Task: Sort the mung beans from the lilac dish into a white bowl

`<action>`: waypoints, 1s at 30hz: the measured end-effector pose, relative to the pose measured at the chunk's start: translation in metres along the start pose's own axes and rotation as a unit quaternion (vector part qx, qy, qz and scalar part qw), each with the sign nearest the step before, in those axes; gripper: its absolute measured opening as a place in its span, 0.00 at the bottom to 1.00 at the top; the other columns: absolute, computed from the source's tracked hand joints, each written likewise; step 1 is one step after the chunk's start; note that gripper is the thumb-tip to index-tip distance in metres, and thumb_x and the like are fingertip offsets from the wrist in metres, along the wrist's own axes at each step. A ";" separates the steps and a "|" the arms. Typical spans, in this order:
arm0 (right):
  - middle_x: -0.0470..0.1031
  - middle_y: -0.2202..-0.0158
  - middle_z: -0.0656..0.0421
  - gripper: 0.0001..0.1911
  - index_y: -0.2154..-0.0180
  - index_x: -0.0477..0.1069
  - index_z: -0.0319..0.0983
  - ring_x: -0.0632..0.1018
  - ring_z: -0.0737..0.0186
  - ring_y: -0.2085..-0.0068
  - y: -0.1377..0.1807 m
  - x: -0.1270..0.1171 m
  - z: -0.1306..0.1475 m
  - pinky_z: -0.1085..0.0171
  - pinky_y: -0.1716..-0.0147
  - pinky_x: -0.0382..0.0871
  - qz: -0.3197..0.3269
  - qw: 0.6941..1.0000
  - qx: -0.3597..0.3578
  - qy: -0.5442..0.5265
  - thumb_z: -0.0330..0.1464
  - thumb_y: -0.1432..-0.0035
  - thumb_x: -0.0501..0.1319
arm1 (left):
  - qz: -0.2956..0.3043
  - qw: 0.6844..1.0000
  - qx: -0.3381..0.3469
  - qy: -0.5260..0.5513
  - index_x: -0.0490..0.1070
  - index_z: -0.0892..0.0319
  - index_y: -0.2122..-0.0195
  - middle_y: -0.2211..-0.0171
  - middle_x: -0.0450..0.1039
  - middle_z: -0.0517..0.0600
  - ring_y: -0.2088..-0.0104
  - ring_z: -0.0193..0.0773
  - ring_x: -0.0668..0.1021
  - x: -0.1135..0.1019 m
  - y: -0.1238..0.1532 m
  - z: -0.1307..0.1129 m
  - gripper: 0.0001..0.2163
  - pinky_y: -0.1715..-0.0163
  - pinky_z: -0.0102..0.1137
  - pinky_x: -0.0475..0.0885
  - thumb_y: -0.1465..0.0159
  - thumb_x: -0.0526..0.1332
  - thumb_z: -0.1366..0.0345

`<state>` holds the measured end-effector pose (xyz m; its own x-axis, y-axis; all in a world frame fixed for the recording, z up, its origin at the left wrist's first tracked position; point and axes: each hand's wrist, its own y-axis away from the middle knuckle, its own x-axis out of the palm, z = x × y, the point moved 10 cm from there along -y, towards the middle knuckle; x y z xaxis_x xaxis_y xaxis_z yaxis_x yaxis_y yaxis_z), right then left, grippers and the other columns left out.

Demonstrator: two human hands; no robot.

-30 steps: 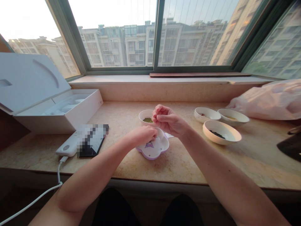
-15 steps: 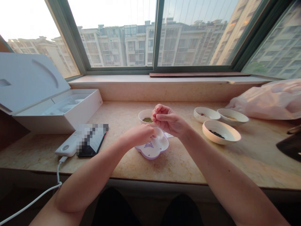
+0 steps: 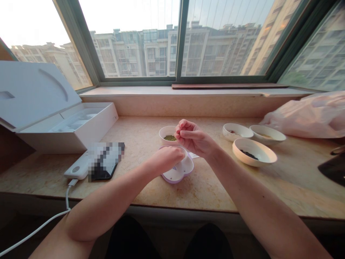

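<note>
- On the marble window sill (image 3: 134, 190), far left, an open white box (image 3: 94, 131) stands behind a power bank (image 3: 75, 169) and a pixelated phone (image 3: 104, 169).
- The left hand (image 3: 165, 160) has shifted rightward since a moment ago, now curled over a lilac-edged flower-shaped dish (image 3: 172, 175); its fingertips are hidden, so any pinch cannot be told.
- The right hand (image 3: 194, 139) hangs just beside a white bowl (image 3: 165, 132) of green mung beans (image 3: 170, 138), thumb pressed to bunched fingertips; whether it holds a grain cannot be told.
- Farther right lie two shallow white bowls (image 3: 237, 131), a cream bowl of dark seeds (image 3: 254, 153) and a pink plastic bag (image 3: 304, 117).
</note>
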<state>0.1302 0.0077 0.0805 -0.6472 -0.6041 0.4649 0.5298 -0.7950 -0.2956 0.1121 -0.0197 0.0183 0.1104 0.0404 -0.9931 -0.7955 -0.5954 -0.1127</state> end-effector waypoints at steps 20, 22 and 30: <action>0.81 0.69 0.57 0.07 0.68 0.77 0.35 0.76 0.61 0.67 -0.014 -0.053 0.001 0.64 0.63 0.67 -0.144 0.744 -0.047 0.651 0.27 0.47 0.60 | -0.104 0.634 -0.018 0.766 0.74 0.62 0.71 0.70 0.76 0.47 0.69 0.29 0.77 -0.048 0.006 0.058 0.11 0.63 0.27 0.72 0.53 0.74 0.73; 0.81 0.68 0.56 0.07 0.67 0.77 0.35 0.76 0.61 0.66 -0.014 -0.053 -0.002 0.64 0.62 0.67 -0.135 0.730 -0.041 0.669 0.28 0.46 0.61 | -0.113 0.620 -0.028 0.776 0.72 0.62 0.72 0.70 0.76 0.46 0.70 0.29 0.77 -0.048 0.007 0.059 0.12 0.64 0.27 0.73 0.55 0.74 0.73; 0.81 0.60 0.54 0.08 0.66 0.78 0.38 0.77 0.56 0.58 -0.007 -0.042 0.014 0.60 0.55 0.67 -0.161 0.693 -0.105 0.695 0.25 0.44 0.61 | -0.122 0.608 -0.018 0.784 0.67 0.59 0.72 0.71 0.73 0.45 0.71 0.29 0.75 -0.059 0.012 0.052 0.16 0.65 0.29 0.72 0.58 0.73 0.72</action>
<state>0.1615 0.0392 0.0742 -0.6935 0.2523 -0.6748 0.2391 -0.8030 -0.5459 0.0648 0.0120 0.0737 0.6775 -0.6672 0.3095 -0.6309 -0.7435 -0.2216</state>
